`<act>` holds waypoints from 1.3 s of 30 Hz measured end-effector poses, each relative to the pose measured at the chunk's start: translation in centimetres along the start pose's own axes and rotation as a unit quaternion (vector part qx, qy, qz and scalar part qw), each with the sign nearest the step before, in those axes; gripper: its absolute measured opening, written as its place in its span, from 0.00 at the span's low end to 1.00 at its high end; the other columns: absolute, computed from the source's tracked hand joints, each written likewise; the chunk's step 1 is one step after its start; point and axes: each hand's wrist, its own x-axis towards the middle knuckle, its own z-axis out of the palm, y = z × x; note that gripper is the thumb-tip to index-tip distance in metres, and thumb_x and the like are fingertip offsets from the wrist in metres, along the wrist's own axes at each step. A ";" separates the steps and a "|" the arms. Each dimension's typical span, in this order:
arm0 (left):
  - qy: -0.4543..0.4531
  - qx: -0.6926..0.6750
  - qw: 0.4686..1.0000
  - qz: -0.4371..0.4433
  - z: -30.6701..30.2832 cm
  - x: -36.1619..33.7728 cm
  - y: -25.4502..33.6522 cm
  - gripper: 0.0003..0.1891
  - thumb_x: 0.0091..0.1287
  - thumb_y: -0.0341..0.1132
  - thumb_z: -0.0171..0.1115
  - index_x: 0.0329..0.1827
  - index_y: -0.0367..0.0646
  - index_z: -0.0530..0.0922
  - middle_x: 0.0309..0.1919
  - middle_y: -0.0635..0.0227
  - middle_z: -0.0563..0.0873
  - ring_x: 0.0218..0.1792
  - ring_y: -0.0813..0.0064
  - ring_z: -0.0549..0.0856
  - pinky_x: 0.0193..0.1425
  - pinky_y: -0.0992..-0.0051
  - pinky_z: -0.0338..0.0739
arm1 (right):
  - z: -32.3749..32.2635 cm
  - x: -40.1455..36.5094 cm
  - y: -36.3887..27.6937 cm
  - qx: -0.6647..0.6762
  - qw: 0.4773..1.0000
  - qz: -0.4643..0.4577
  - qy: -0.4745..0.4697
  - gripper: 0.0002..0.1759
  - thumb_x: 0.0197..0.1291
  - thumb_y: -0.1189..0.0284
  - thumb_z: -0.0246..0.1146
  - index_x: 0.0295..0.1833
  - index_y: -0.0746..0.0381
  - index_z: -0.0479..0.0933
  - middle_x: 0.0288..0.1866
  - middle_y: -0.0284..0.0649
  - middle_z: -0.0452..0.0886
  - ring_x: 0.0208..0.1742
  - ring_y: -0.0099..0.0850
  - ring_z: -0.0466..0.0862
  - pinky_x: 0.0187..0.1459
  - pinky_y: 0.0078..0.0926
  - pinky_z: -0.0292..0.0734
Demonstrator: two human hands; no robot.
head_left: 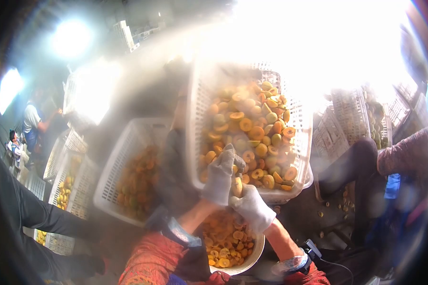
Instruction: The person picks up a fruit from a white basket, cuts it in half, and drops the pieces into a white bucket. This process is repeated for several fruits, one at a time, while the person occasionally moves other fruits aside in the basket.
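Note:
Both my hands wear pale, stained work gloves and meet above the near edge of a white plastic crate (pixel 193 142) heaped with halved orange-yellow fruit (pixel 257 142), apricot-like with some green skin. My left hand (pixel 218 180) is closed, its darkened fingertips curled around a small yellow fruit piece (pixel 235 169). Just below, the fingers of my right hand (pixel 254 209) pinch a yellow-brown fruit piece (pixel 237 187). Under my wrists stands a round white tub (pixel 257 251) with more cut fruit (pixel 226 247) in it.
Left of my arms, another white crate (pixel 116 164) holds fruit behind haze. More crates (pixel 83 190) with yellow fruit line the far left, near two people (pixel 32 118). Stacked crates (pixel 349 114) and a seated person's leg (pixel 349 166) are at right. Fruit bits (pixel 320 213) litter the floor.

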 end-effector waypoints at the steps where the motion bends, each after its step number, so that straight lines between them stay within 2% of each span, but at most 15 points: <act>1: -0.002 -0.037 0.999 -0.039 0.1 -0.1 0.3 0.22 0.76 0.47 0.45 0.32 0.40 0.76 0.25 0.69 0.79 0.26 0.79 0.76 0.35 0.78 0.73 | -0.3 -0.4 0.0 0.002 1.000 0.000 0.003 0.07 0.59 0.73 0.57 0.35 0.67 0.72 0.23 0.34 0.73 0.14 0.21 0.70 0.14 0.20 0.64; 4: -0.060 -0.058 0.996 0.012 -0.4 0.1 0.4 0.23 0.76 0.49 0.44 0.31 0.40 0.76 0.25 0.68 0.79 0.25 0.79 0.76 0.36 0.77 0.73 | -1.8 -1.1 -0.3 0.097 0.989 0.025 -0.105 0.06 0.59 0.72 0.58 0.37 0.65 0.73 0.23 0.35 0.73 0.15 0.19 0.69 0.14 0.17 0.63; 8: -0.094 -0.095 0.991 -0.013 -0.6 0.6 -0.1 0.23 0.76 0.49 0.43 0.31 0.40 0.77 0.27 0.67 0.80 0.29 0.79 0.79 0.38 0.77 0.75 | -2.4 -0.3 0.7 0.059 0.995 -0.032 -0.077 0.06 0.58 0.73 0.58 0.39 0.64 0.72 0.23 0.34 0.73 0.15 0.20 0.70 0.15 0.17 0.64; 11: -0.169 0.002 0.980 0.110 -0.5 1.3 -1.3 0.17 0.75 0.44 0.47 0.39 0.41 0.78 0.35 0.68 0.83 0.31 0.80 0.81 0.44 0.80 0.78 | -3.8 1.7 3.1 -0.181 0.972 -0.147 -0.002 0.10 0.57 0.74 0.60 0.44 0.64 0.70 0.22 0.37 0.75 0.15 0.23 0.72 0.16 0.21 0.67; 13: -0.134 -0.138 0.969 -0.157 -0.8 1.0 -0.5 0.13 0.73 0.43 0.50 0.42 0.42 0.76 0.35 0.67 0.81 0.33 0.76 0.82 0.49 0.75 0.79 | -3.7 1.6 3.6 -0.368 0.873 -0.310 0.084 0.16 0.54 0.77 0.61 0.49 0.64 0.68 0.23 0.44 0.78 0.18 0.34 0.78 0.21 0.31 0.73; 14: -0.134 -0.136 0.969 -0.160 -0.8 1.0 -1.0 0.13 0.73 0.43 0.50 0.42 0.42 0.76 0.35 0.67 0.81 0.33 0.76 0.82 0.49 0.75 0.79 | -3.5 1.7 4.1 -0.388 0.874 -0.277 0.096 0.21 0.52 0.78 0.61 0.53 0.65 0.67 0.26 0.51 0.80 0.26 0.47 0.82 0.27 0.40 0.75; 20: 0.076 -0.285 0.923 -0.247 0.2 0.7 -1.3 0.12 0.69 0.42 0.57 0.33 0.43 0.75 0.25 0.68 0.77 0.24 0.71 0.80 0.45 0.65 0.81 | -1.1 2.9 8.2 -0.352 0.905 -0.205 0.125 0.26 0.51 0.77 0.62 0.57 0.64 0.66 0.27 0.52 0.80 0.32 0.53 0.81 0.31 0.43 0.75; 23: -0.049 -0.327 0.932 -0.146 -1.1 1.3 -3.5 0.17 0.70 0.42 0.54 0.23 0.45 0.73 0.17 0.68 0.73 0.19 0.70 0.77 0.42 0.64 0.81 | 1.3 2.4 6.9 -0.196 0.952 -0.195 0.134 0.22 0.52 0.78 0.61 0.55 0.64 0.68 0.26 0.52 0.79 0.30 0.51 0.82 0.28 0.37 0.75; 25: -0.042 -0.315 0.937 -0.146 -1.4 1.2 -3.7 0.18 0.71 0.48 0.52 0.29 0.43 0.75 0.28 0.67 0.80 0.30 0.68 0.83 0.56 0.64 0.77 | 2.6 2.3 6.4 -0.157 0.957 -0.156 0.186 0.18 0.54 0.79 0.60 0.51 0.65 0.70 0.25 0.49 0.79 0.26 0.43 0.83 0.27 0.33 0.75; 28: -0.231 -0.357 0.904 -0.043 -2.8 1.9 -4.5 0.19 0.73 0.46 0.49 0.29 0.41 0.76 0.29 0.67 0.81 0.33 0.70 0.82 0.56 0.67 0.75 | 1.6 0.8 4.2 -0.060 0.989 -0.106 0.089 0.11 0.56 0.80 0.57 0.47 0.65 0.72 0.23 0.41 0.77 0.23 0.27 0.78 0.25 0.29 0.73; 30: -0.187 -0.226 0.956 -0.029 -1.5 0.5 -1.0 0.19 0.74 0.45 0.48 0.31 0.40 0.77 0.30 0.66 0.81 0.36 0.71 0.82 0.55 0.69 0.75 | 0.5 1.0 4.0 -0.005 0.999 -0.028 0.028 0.10 0.57 0.80 0.57 0.45 0.65 0.72 0.23 0.39 0.77 0.23 0.24 0.76 0.25 0.28 0.73; 32: -0.139 -0.088 0.986 -0.015 -1.0 0.0 -0.1 0.19 0.75 0.44 0.47 0.34 0.39 0.77 0.31 0.65 0.82 0.39 0.73 0.81 0.54 0.71 0.75 | -0.4 2.2 4.2 -0.244 0.916 -0.295 0.118 0.08 0.58 0.79 0.57 0.43 0.66 0.72 0.23 0.37 0.77 0.24 0.23 0.76 0.26 0.26 0.72; 33: -0.169 -0.049 0.984 0.006 -1.1 0.3 -0.7 0.19 0.75 0.44 0.46 0.35 0.38 0.78 0.32 0.65 0.82 0.43 0.74 0.81 0.55 0.72 0.74 | -1.4 1.5 4.3 -0.210 0.953 -0.183 0.118 0.12 0.55 0.80 0.59 0.47 0.64 0.71 0.26 0.42 0.79 0.27 0.32 0.81 0.29 0.32 0.74; 38: -0.285 0.126 0.944 0.105 -2.9 1.4 -2.4 0.11 0.66 0.30 0.58 0.51 0.43 0.76 0.43 0.67 0.81 0.45 0.75 0.82 0.46 0.76 0.79 | -4.2 2.0 5.3 -0.510 0.805 -0.269 0.138 0.33 0.52 0.65 0.66 0.60 0.67 0.62 0.38 0.52 0.79 0.34 0.49 0.82 0.32 0.44 0.76; 39: -0.185 -0.062 0.979 -0.063 -2.4 1.2 -2.6 0.09 0.67 0.33 0.59 0.49 0.43 0.76 0.40 0.67 0.81 0.43 0.76 0.82 0.43 0.77 0.78 | -4.1 2.4 6.1 -0.507 0.809 -0.266 0.135 0.33 0.52 0.65 0.66 0.60 0.67 0.62 0.38 0.52 0.79 0.34 0.49 0.82 0.32 0.44 0.76</act>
